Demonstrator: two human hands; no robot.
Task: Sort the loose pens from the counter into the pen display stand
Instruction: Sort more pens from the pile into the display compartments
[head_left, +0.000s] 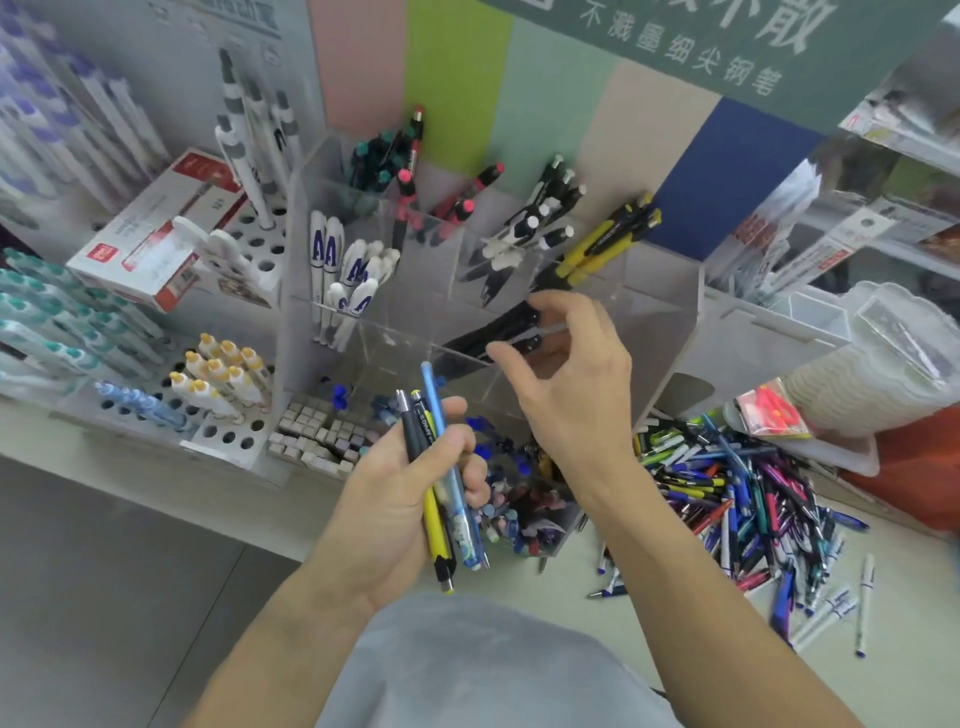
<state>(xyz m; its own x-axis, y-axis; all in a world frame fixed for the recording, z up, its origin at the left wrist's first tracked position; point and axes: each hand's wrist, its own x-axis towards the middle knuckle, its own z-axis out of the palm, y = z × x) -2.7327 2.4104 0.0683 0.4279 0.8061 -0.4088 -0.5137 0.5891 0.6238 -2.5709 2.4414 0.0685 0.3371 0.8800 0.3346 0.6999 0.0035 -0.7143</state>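
1. My left grip (415, 483) clasps three pens (439, 499), long axes pointing away from me.
2. My right grip (561, 364), fingers loosely curled, holds nothing I can confirm; it hovers over the black pens (498, 330) in the display stand (670, 322).
3. The loose pile (737, 499) lies on the desk, nearer my right hand.

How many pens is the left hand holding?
3 that I can see, all gripped in the left hand: a dark grey pen, a yellow and black pen and a light blue pen. More could be hidden behind the fingers.

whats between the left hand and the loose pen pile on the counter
In the head view, the right forearm crosses between the left hand and the pen pile, above a clear bin of small bits.
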